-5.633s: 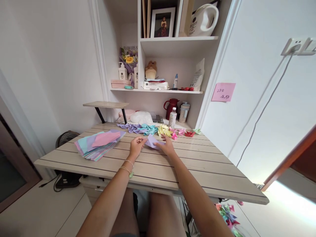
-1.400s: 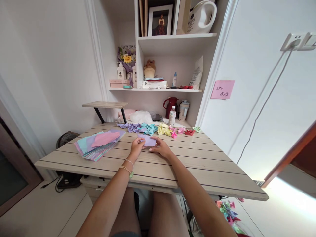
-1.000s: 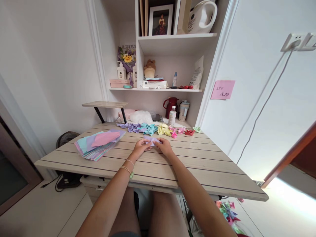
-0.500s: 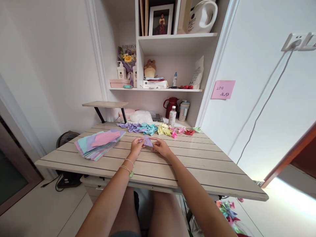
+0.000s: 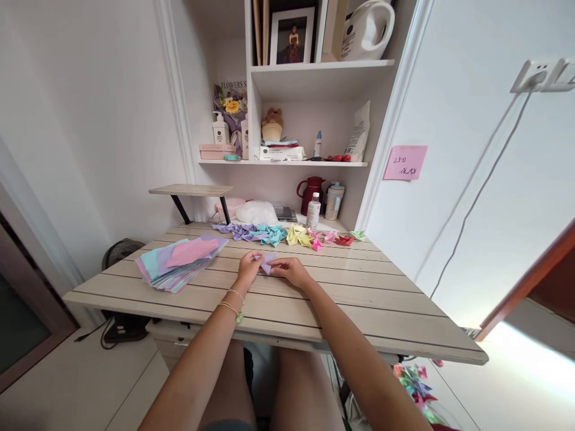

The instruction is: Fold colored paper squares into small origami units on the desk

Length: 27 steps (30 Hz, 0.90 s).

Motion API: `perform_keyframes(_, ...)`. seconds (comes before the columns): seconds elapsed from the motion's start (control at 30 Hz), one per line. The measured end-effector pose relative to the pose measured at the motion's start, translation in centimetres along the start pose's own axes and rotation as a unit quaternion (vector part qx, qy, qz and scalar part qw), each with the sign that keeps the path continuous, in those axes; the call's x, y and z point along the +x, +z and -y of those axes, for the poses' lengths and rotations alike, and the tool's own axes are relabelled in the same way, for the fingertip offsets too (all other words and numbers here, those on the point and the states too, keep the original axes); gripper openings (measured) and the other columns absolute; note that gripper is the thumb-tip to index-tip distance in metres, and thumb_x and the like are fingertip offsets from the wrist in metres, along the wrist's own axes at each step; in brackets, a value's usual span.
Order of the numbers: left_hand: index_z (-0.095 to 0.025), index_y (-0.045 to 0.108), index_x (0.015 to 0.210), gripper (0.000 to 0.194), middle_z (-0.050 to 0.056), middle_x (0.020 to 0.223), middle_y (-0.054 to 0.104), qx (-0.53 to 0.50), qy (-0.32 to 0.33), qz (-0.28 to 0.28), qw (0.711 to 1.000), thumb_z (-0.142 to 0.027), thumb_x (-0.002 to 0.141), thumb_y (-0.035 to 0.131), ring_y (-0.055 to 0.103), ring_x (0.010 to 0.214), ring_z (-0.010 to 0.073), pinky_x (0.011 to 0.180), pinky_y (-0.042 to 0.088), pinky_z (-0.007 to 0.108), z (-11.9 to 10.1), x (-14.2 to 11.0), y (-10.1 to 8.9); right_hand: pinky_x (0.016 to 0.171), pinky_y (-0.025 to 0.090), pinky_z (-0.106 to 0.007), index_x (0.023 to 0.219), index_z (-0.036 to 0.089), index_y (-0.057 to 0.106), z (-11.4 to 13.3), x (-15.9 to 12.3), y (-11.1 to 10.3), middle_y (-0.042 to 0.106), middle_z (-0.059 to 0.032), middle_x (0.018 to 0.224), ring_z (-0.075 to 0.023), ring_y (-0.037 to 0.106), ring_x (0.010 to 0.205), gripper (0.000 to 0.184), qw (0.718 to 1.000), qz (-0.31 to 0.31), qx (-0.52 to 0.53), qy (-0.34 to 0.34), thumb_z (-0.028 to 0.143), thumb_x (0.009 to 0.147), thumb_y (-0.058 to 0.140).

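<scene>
Between my hands, just above the middle of the desk, is a small folded piece of purple origami paper [image 5: 266, 264]. My left hand [image 5: 250, 267] pinches its left side. My right hand [image 5: 290, 270] has its fingertips closed on the right edge of the same paper. Behind it lies a row of folded paper pieces: purple ones [image 5: 242, 231], turquoise ones [image 5: 272, 234], yellow ones [image 5: 298, 235], pink ones [image 5: 329, 237], a red one [image 5: 344, 240] and a green one [image 5: 358, 235]. To the left, a fanned stack of coloured paper sheets [image 5: 179, 263] rests on the desk.
The slatted wooden desk [image 5: 381, 311] has a small raised stand [image 5: 191, 190] at its back left. A bottle [image 5: 313, 211], a red jug [image 5: 309, 194] and a tumbler [image 5: 334, 201] stand at the back. More folded papers [image 5: 415, 383] lie below the desk's right side.
My right hand has moved slightly left and down, bringing its fingers together at the purple paper's edge. The paper now looks narrower. My left hand keeps its hold.
</scene>
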<state>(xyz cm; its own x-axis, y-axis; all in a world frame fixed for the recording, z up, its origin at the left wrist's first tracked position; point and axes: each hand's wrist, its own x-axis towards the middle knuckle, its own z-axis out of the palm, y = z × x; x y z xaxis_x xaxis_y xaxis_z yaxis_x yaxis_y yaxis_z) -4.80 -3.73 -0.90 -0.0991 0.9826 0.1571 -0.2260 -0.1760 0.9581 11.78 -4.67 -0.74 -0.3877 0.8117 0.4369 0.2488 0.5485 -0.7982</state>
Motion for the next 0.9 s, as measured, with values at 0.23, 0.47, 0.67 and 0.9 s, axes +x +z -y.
perform_keyframes(0.23, -0.012, 0.059, 0.087, 0.034, 0.006, 0.078, 0.066, -0.005, -0.020, 0.050, 0.999, -0.015, 0.057, 0.074, 0.063, 0.055, 0.0117, 0.055, 0.053, 0.024, -0.54, -0.60, 0.44, 0.059, 0.050, -0.026, 0.090, 0.018, 0.069, -0.14, 0.12, 0.18, 0.068, -0.0035, 0.078, -0.0145, 0.061, 0.061, 0.031, 0.998, -0.012, 0.059, 0.021, 0.041, 0.071, 0.061)
perform_keyframes(0.47, -0.013, 0.058, 0.089, 0.032, 0.007, 0.085, 0.064, -0.019, -0.031, 0.071, 0.997, -0.012, 0.060, 0.072, 0.064, 0.062, 0.0125, 0.060, 0.055, 0.025, -0.53, -0.67, 0.39, 0.056, 0.050, -0.025, 0.085, 0.019, 0.070, 0.21, 0.08, 0.25, 0.068, -0.0027, 0.077, -0.0128, 0.059, 0.056, 0.029, 0.995, -0.007, 0.082, 0.052, 0.042, 0.070, 0.061)
perform_keyframes(0.67, -0.013, 0.058, 0.094, 0.042, 0.009, 0.091, 0.064, -0.024, -0.039, 0.095, 0.994, -0.008, 0.055, 0.074, 0.064, 0.070, 0.0151, 0.068, 0.055, 0.030, -0.28, -0.45, 0.57, 0.049, 0.047, -0.023, 0.071, 0.017, 0.068, -0.36, 0.18, -0.11, 0.063, -0.0012, 0.061, -0.0136, 0.058, 0.052, 0.029, 0.991, -0.053, 0.073, 0.098, 0.044, 0.063, 0.066)
perform_keyframes(0.9, -0.012, 0.059, 0.095, 0.053, 0.009, 0.095, 0.064, -0.009, -0.032, 0.104, 0.994, -0.002, 0.047, 0.076, 0.064, 0.065, 0.0142, 0.066, 0.054, 0.030, 0.14, -0.34, 0.45, 0.045, 0.045, -0.021, 0.062, 0.016, 0.064, -0.43, 0.03, -0.05, 0.057, 0.0004, 0.051, -0.0126, 0.055, 0.048, 0.032, 0.986, -0.078, 0.077, 0.126, 0.047, 0.062, 0.065)
